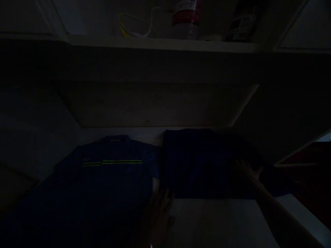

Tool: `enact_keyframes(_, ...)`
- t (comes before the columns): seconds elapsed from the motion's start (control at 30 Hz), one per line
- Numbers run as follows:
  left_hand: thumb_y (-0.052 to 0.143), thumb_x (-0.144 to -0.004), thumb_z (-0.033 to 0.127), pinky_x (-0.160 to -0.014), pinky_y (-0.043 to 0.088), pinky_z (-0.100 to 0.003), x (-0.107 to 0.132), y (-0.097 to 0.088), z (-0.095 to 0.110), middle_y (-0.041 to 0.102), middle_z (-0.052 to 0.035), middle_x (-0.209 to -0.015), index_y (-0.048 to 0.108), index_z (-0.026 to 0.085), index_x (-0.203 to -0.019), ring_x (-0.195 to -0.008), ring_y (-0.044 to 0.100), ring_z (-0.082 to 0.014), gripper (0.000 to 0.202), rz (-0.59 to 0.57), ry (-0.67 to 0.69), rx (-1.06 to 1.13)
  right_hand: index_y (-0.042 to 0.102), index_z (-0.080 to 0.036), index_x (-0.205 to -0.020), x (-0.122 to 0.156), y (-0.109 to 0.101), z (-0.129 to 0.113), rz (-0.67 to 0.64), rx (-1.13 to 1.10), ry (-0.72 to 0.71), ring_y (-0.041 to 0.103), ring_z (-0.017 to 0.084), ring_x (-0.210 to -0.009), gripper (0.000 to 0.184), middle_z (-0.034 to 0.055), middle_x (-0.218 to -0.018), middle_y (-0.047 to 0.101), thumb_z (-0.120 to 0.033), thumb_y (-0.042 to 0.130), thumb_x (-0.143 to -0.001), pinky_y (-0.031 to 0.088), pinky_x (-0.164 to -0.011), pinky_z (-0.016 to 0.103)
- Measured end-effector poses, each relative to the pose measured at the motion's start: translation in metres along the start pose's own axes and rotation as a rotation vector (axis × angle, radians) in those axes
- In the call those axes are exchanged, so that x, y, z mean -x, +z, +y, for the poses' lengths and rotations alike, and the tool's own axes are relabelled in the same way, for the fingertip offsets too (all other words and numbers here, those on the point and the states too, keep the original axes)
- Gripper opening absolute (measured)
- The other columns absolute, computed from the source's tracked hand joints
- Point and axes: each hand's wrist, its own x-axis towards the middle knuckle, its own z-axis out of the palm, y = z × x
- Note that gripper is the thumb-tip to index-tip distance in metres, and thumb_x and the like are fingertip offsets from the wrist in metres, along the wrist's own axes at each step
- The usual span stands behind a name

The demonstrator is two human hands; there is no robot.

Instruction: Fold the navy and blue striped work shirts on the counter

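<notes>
From the head camera we see a very dim scene. On the pale flat table (pixel 219 220) lie two dark garments side by side. At the left is a dark blue polo shirt with a thin yellow-green chest stripe (pixel 103 179), spread flat with its collar toward the far edge of the table; its lower part runs off the near edge of the picture. At the right is a folded dark blue cloth garment (pixel 201 165), a neat rectangle whose far edge lies close to the table's back edge and whose near edge is straight across.

Our left hand (pixel 161 215) rests at the right edge of the striped shirt, in the narrow gap between the two garments, fingers spread and loosely open, touching or just over the cloth; we cannot tell which in this light. Our right hand (pixel 249 172) lies on the right side of the folded garment, near its right edge, fingers stretched out flat and not closed on anything.

The strip of bare table in front of the folded garment, between the two forearms, is the open room near us; the table's right edge runs diagonally just beyond the right forearm.

Above the table's back edge a white shelf (pixel 160 43) crosses the picture, carrying a red and white bottle (pixel 186 17) and some pale cords (pixel 137 26).
</notes>
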Motion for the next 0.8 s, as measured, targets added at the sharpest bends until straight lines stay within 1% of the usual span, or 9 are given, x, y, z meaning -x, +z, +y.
enact_keyframes(0.07,0.054,-0.089,0.041,-0.111,0.037,-0.052,0.040,0.021,-0.018,0.026,-0.0050,-0.158,0.018,0.035,-0.152,-0.141,0.036,-0.0320,0.072,0.061,-0.014,-0.043,0.052,-0.017,-0.137,0.002,-0.020,-0.031,-0.038,-0.120,-0.015,0.052,0.038,-0.124,0.051,0.0191,-0.137,0.055,-0.037,0.036,-0.092,0.033,-0.102,0.070)
enact_keyframes(0.1,0.055,-0.088,0.045,-0.109,0.038,-0.051,0.059,0.033,-0.027,0.030,-0.0050,-0.156,0.018,0.036,-0.152,-0.139,0.040,-0.0326,0.074,0.121,-0.037,-0.079,0.052,-0.014,-0.136,0.006,-0.029,-0.052,-0.047,-0.194,-0.074,0.056,0.036,-0.121,0.052,0.0197,-0.135,0.057,-0.037,0.036,-0.092,0.040,-0.101,0.062)
enact_keyframes(0.2,0.057,-0.086,0.051,-0.108,0.036,-0.044,0.101,0.066,-0.050,0.042,-0.0035,-0.151,0.020,0.035,-0.152,-0.132,0.049,-0.0290,0.076,0.327,-0.071,-0.200,0.053,-0.014,-0.135,0.037,-0.054,-0.131,-0.046,-0.414,-0.428,0.055,0.026,-0.123,0.053,0.0158,-0.137,0.056,-0.042,0.034,-0.095,0.043,-0.105,0.041)
enact_keyframes(0.3,0.053,-0.090,0.044,-0.105,0.036,-0.038,0.111,0.076,-0.056,0.047,-0.0021,-0.148,0.023,0.032,-0.152,-0.128,0.053,-0.0240,0.070,0.433,-0.028,-0.264,0.050,-0.020,-0.139,0.086,-0.065,-0.216,-0.135,-0.406,-0.760,0.058,0.026,-0.120,0.057,0.0125,-0.135,0.059,-0.053,0.040,-0.094,0.045,-0.101,0.038)
enact_keyframes(0.4,0.050,-0.091,0.032,-0.104,0.040,-0.039,0.106,0.072,-0.054,0.048,-0.0017,-0.146,0.034,0.030,-0.149,-0.130,0.052,-0.0234,0.060,0.387,-0.062,-0.183,0.039,-0.023,-0.148,0.120,-0.061,-0.276,-0.222,-0.147,-0.886,0.066,0.032,-0.104,0.068,0.0158,-0.117,0.068,-0.058,0.048,-0.091,0.051,-0.088,0.045)
enact_keyframes(0.5,0.045,-0.092,0.026,-0.101,0.048,-0.040,0.112,0.070,-0.053,0.052,-0.0012,-0.143,0.046,0.030,-0.143,-0.128,0.055,-0.0235,0.051,0.286,-0.229,0.056,0.053,-0.025,-0.135,0.121,-0.049,-0.306,-0.293,-0.012,-0.878,0.068,0.032,-0.099,0.048,0.0157,-0.108,0.071,-0.045,0.049,-0.092,0.051,-0.082,0.044)
enact_keyframes(0.57,0.044,-0.093,0.029,-0.101,0.050,-0.039,0.124,0.068,-0.054,0.052,-0.0008,-0.143,0.048,0.031,-0.141,-0.129,0.054,-0.0229,0.049,0.306,-0.370,0.240,0.063,-0.023,-0.120,0.108,-0.045,-0.317,-0.305,-0.041,-0.853,0.069,0.031,-0.098,0.033,0.0152,-0.105,0.071,-0.033,0.046,-0.093,0.051,-0.081,0.043)
enact_keyframes(0.7,0.044,-0.094,0.038,-0.110,0.045,-0.041,0.142,0.049,-0.058,0.052,0.0002,-0.145,0.045,0.032,-0.144,-0.135,0.048,-0.0215,0.050,0.432,-0.485,0.515,0.061,-0.017,-0.115,0.082,-0.055,-0.337,-0.225,-0.270,-0.782,0.068,0.026,-0.098,0.032,0.0159,-0.109,0.069,-0.018,0.038,-0.092,0.050,-0.084,0.037)
enact_keyframes(0.8,0.034,-0.098,0.038,-0.114,0.041,-0.044,0.131,0.021,-0.052,0.052,-0.0018,-0.146,0.042,0.029,-0.146,-0.137,0.045,-0.0213,0.050,0.337,-0.462,0.633,0.054,-0.020,-0.122,0.079,-0.072,-0.356,-0.147,-0.420,-0.767,0.064,0.020,-0.107,0.038,0.0122,-0.119,0.065,-0.016,0.027,-0.095,0.049,-0.087,0.030)
